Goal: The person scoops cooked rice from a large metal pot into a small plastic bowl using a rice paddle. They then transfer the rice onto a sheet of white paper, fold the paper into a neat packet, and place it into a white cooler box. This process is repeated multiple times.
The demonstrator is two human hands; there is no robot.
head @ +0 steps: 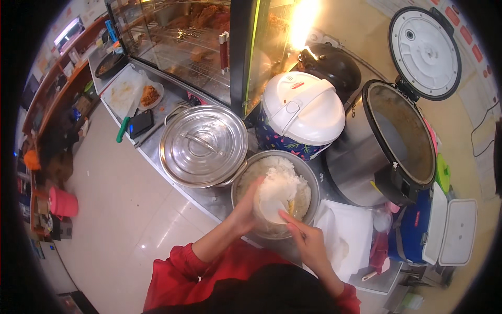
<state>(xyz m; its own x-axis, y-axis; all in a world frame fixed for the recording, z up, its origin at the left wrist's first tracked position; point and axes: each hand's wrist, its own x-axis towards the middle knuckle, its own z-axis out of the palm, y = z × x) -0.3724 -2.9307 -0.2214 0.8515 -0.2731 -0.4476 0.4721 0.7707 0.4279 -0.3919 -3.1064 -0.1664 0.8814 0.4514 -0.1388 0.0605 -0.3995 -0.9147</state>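
Observation:
My right hand grips a white rice paddle, its blade pressed against a bright heap of cooked white rice. Around the left side of that heap curves my left hand, cupping what looks like a pale, rounded container; its outline blends into the rice. A small yellow bit shows beside the paddle. Both hands are over a round grey metal pot with more rice inside. Part of the pot's near side is hidden by my hands.
Left of the pot stands a lidded steel stockpot. Behind are a white-lidded rice container and an open large cooker. White paper lies right. A green-handled knife rests near the counter edge, before a glass food warmer.

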